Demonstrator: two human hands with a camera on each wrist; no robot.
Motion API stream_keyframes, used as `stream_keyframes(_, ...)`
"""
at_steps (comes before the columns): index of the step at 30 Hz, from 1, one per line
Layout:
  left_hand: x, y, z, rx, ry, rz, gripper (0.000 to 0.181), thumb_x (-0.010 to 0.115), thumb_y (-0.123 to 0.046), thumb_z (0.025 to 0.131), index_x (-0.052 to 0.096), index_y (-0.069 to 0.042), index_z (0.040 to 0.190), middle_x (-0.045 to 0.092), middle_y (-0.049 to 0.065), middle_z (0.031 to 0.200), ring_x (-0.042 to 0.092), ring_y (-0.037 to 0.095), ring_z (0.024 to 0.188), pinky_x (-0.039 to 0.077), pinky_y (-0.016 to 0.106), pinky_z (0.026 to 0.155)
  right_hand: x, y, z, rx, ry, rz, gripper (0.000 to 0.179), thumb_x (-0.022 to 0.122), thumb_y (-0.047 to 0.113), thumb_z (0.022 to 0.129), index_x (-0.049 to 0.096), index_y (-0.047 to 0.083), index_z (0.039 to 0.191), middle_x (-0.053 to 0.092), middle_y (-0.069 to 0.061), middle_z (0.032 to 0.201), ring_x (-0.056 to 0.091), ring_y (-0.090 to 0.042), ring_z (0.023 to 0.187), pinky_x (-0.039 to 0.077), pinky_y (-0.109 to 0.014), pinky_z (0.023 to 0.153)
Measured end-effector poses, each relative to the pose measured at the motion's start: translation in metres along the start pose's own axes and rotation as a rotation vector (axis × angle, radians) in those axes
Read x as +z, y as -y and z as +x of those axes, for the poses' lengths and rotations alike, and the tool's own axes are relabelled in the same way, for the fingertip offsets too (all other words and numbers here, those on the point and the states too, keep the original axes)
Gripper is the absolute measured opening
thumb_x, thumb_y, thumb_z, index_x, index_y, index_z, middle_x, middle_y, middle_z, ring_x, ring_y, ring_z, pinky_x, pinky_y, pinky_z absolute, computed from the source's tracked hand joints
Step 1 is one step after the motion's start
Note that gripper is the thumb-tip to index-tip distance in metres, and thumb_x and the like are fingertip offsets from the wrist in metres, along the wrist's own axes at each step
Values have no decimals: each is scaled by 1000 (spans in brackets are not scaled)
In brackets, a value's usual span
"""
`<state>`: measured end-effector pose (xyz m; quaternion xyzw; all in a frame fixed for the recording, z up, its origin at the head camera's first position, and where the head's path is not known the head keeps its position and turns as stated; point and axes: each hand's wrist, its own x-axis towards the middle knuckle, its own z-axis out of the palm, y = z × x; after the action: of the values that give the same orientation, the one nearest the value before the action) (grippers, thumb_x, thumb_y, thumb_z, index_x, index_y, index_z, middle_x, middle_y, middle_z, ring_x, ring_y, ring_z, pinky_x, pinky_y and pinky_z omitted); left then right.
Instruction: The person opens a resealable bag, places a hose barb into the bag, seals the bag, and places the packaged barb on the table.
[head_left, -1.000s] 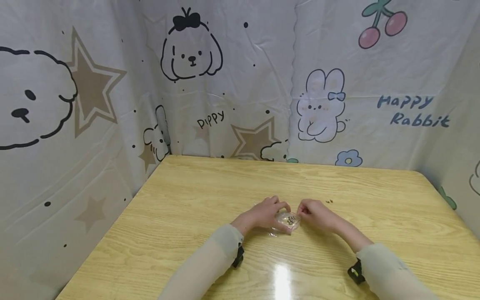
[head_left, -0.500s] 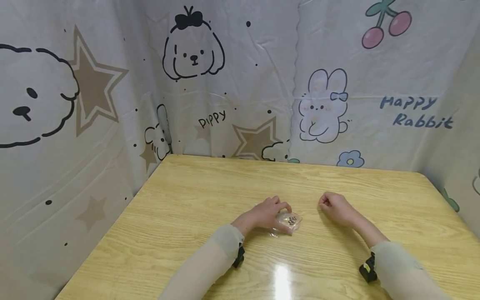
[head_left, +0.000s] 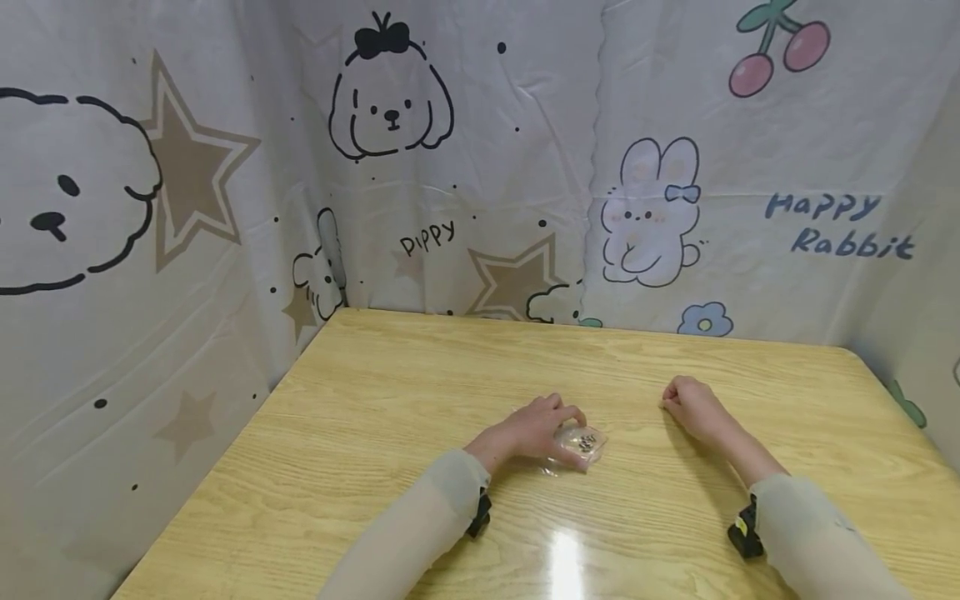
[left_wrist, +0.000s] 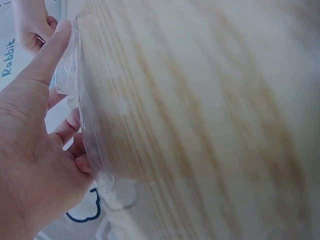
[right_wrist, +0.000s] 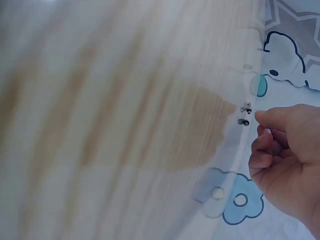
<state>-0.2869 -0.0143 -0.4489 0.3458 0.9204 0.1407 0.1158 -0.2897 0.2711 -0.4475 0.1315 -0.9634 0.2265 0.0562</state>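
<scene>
So the person's left hand (head_left: 528, 429) is clamped on a clear plastic packet (head_left: 567, 440), thumb on the near side, fingers curled round the far side. Packet's on the tabletop, w/ a bunch of small dark bits (head_left: 587, 443) showing thru the end that sticks out past the fingers. Crinkly plastic runs along under the palm too, per L wrist cam.

Right hand (head_left: 697, 408) is off to the R and a bit farther back, well apart from the packet. Fingers curled in together, thumb sticking out. R wrist cam has the thumb tip just beside two tiny metal pieces (right_wrist: 248, 109) on the table; can't tell if it's touching.

Pale sleeves (head_left: 412, 525) on both arms, plus a black gadget (head_left: 745, 533) at each wrist. Wood-grain table (head_left: 450, 358) under it all, w/ a bright glare spot btwn the arms. Around that, a whitish curtain (head_left: 517, 175) w/ cartoon dogs, stars, cherries, "Happy Rabbit" etc.
</scene>
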Motion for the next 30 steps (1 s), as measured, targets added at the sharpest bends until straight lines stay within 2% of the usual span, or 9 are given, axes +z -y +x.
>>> stream_keyframes(5,1,-1,1,2,4,4,65,74,-61,76,53,-31,130,50,-3,115,45,9,98,42,21,82,1,-6,1,-12,14,-33,5,60,-7,89,56,-6,85,57,-20,84,56,-25,75,49,-38,67)
stream_keyframes(14,1,1,2,-5,2,3,64,74,-62,76,53,-31,129,49,-3,113,44,9,97,42,21,82,4,-5,3,-17,46,-13,6,62,-6,88,58,-4,84,58,-18,84,57,-22,75,49,-33,65)
stream_keyframes(22,2,1,1,-5,5,0,64,74,-62,76,53,-31,128,48,-4,111,43,9,96,41,21,81,4,-3,3,-73,44,-7,5,62,-7,86,61,-4,84,60,-15,80,54,-18,72,45,-27,62)
stream_keyframes(30,0,0,0,-4,3,4,65,74,-62,76,53,-31,129,49,-3,115,44,9,99,41,21,81,0,0,3,-63,88,-5,5,62,-4,88,63,-6,84,63,-14,78,54,-16,69,44,-26,62)
